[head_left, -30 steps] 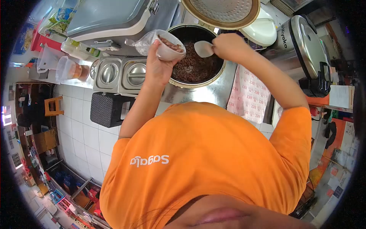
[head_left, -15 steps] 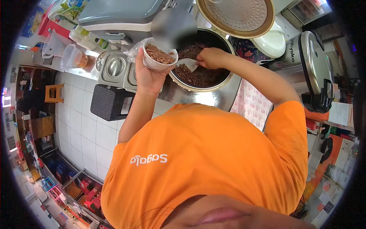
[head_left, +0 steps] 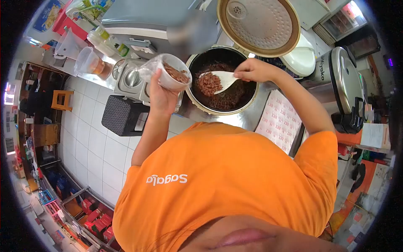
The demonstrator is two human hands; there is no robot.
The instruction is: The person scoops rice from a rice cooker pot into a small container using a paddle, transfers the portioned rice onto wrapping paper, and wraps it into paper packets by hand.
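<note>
My left hand point(head_left: 161, 95) is closed around a white bowl point(head_left: 174, 84), which is tilted toward the pot and holds some reddish-brown rice point(head_left: 176, 74). Clear plastic point(head_left: 147, 67) hangs off the bowl's left side. Over the cooker pot point(head_left: 197, 100), my right hand point(head_left: 253, 70) grips the handle of a white rice paddle point(head_left: 226, 80). A heap of reddish-brown rice point(head_left: 210, 84) lies on the paddle's blade. More dark rice covers the bottom of the pot. The cooker's round inner lid point(head_left: 260, 25) stands raised behind it.
Lidded steel containers point(head_left: 131, 80) sit left of the pot, with bottles point(head_left: 113, 44) and a plastic jug point(head_left: 90, 61) beyond. Printed paper sheets point(head_left: 279, 119) lie on the right, near a large Miyako cooker point(head_left: 336, 84). A dark stool point(head_left: 124, 115) stands on the floor.
The paddle has risen out of the rice with a heap on its blade, as my right hand moved right. The bowl has tipped more toward the pot.
</note>
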